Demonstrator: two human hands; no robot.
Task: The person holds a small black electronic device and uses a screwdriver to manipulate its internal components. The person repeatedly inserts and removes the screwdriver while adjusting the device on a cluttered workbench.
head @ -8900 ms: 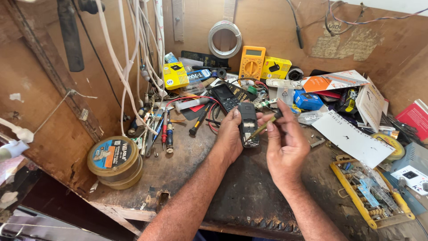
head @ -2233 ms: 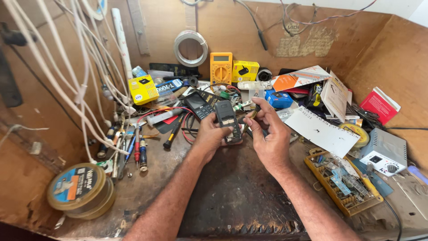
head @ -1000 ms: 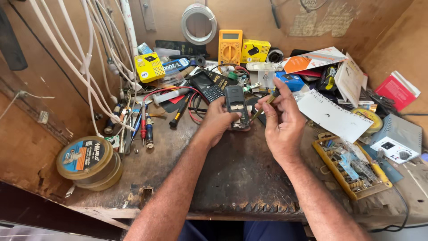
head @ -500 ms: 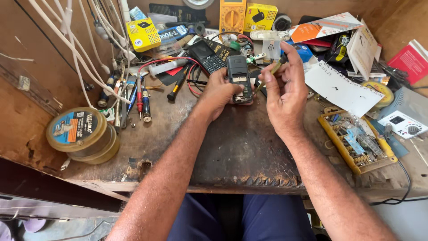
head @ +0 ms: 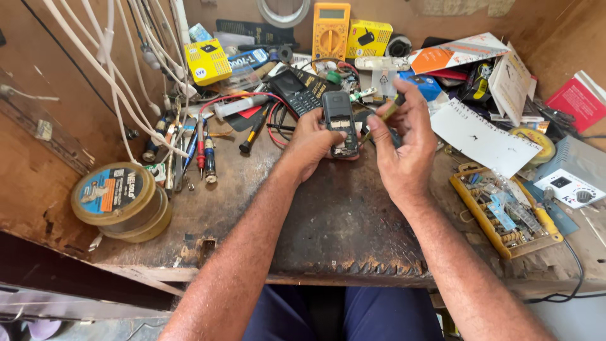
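Note:
My left hand [head: 314, 141] grips a small dark mobile phone [head: 339, 124] with its back cover off, held face down just above the worn workbench [head: 328, 221]. My right hand [head: 401, 148] pinches a thin yellowish-handled tool [head: 383, 115] between thumb and forefinger, its tip pointing down at the phone's right edge. A second black keypad phone [head: 297, 90] lies on the bench just behind my left hand.
Stacked round tins [head: 120, 201] sit at the left front. Screwdrivers [head: 203, 148] and white cables [head: 120, 76] crowd the left wall. A yellow multimeter [head: 329, 29], yellow boxes [head: 207, 61], papers [head: 483, 139], a yellow parts tray [head: 505, 208] and a white box [head: 565, 187] fill the back and right.
The view has tilted downward, showing more of the bench's front edge and my lap. Both hands keep the phone and tool in about the same place, with the tool staying at the phone.

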